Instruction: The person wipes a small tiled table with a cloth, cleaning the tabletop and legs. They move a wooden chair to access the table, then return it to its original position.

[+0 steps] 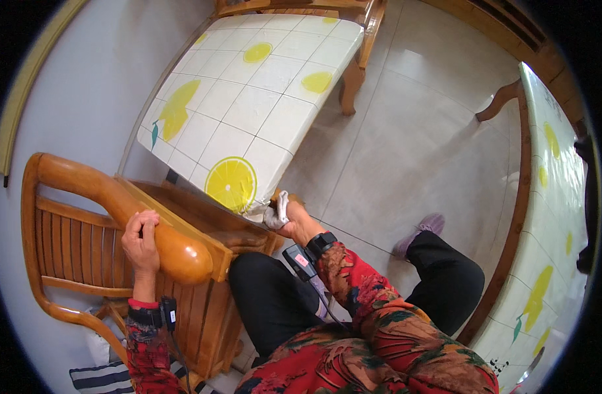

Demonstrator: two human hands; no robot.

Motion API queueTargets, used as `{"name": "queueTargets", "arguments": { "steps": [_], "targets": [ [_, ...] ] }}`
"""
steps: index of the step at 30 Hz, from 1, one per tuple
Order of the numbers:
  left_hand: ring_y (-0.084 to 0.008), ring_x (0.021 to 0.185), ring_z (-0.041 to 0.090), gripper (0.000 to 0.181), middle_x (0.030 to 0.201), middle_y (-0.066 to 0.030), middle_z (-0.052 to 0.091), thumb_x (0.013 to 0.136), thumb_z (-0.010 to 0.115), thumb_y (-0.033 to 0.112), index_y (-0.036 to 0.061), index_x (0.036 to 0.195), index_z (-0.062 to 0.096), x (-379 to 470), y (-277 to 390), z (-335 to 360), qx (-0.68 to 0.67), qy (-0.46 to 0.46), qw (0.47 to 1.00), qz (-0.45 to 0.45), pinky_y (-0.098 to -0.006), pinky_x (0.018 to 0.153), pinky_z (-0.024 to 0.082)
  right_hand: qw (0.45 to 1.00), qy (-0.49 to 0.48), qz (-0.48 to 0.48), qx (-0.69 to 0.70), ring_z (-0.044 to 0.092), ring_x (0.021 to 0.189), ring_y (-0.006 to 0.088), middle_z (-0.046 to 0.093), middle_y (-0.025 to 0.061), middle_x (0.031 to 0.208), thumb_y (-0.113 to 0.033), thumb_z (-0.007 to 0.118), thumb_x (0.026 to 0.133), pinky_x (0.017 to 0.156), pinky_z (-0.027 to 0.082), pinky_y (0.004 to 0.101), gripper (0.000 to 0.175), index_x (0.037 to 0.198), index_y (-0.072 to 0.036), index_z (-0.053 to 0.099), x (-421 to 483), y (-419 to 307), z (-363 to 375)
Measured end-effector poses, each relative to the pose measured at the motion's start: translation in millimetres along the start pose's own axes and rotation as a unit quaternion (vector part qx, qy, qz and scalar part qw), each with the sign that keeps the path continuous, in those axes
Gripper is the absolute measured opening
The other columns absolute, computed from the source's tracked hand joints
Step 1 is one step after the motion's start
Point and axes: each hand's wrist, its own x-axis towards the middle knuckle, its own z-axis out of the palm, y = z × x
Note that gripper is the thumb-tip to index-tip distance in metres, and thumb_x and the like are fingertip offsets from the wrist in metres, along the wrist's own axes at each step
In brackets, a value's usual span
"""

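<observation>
My left hand (142,242) rests on the rounded wooden armrest (182,251) of a slatted wooden bench, its fingers lying over the top. A light-coloured cloth (277,212) is held in my right hand (297,220), at the near corner of a small table. That table has a white tile-patterned tablecloth (241,103) with yellow lemon prints. The cloth is against the table's corner and leg area, just beyond the armrest's front end. Part of the cloth is hidden by my fingers.
Another table with a similar lemon-print cover (532,236) stands at the right. A wooden chair (370,29) is beyond the small table. Grey floor tiles (409,143) lie between the tables. A striped textile (104,377) is at the lower left, near the wall.
</observation>
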Motion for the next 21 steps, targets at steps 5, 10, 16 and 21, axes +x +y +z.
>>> {"name": "queueTargets", "arguments": {
  "steps": [5,10,16,21],
  "targets": [
    [-0.0228,0.091,0.066,0.016,0.086,-0.0093,0.069,0.090,0.053,0.005,-0.0011,0.079,0.063,1.8,0.2,0.5,0.007,-0.001,1.000,0.006,-0.0419,0.104,0.041,0.993,0.100,-0.023,0.058,0.065,0.089,0.0273,0.065,0.0133,0.103,-0.029,0.048,0.100,0.067,0.058,0.0425,0.031,0.111,-0.004,0.063,82.3,-36.2,-105.5],
    [-0.0232,0.094,0.065,0.017,0.087,-0.0087,0.069,0.092,0.051,0.005,-0.0001,0.080,0.063,2.3,3.4,-0.8,0.023,-0.020,1.000,0.003,-0.0430,0.106,0.039,0.986,0.144,-0.054,-0.066,0.068,0.068,0.0208,0.070,0.0097,0.085,-0.015,0.042,0.102,0.059,0.061,0.0375,0.026,0.101,-0.005,0.066,135.8,-71.2,-178.4],
    [-0.0252,0.099,0.064,0.017,0.091,-0.0095,0.069,0.092,0.049,0.006,0.0012,0.084,0.063,3.7,5.3,-4.4,0.044,-0.052,0.998,-0.008,-0.0459,0.109,0.036,0.808,-0.102,-0.198,-0.546,0.068,0.076,0.0266,0.072,0.0110,0.095,-0.015,0.049,0.099,0.068,0.056,0.0404,0.023,0.100,-0.001,0.068,102.3,-102.6,-166.1],
    [-0.0254,0.101,0.064,0.020,0.094,-0.0090,0.069,0.093,0.048,0.009,0.0026,0.084,0.064,4.3,6.1,-6.4,0.060,-0.066,0.996,-0.012,-0.0469,0.109,0.035,0.542,0.056,-0.132,-0.828,0.066,0.082,0.0217,0.072,0.0069,0.093,-0.012,0.056,0.092,0.074,0.053,0.0345,0.016,0.096,-0.004,0.069,77.5,-116.4,-165.3]
  ]
}}
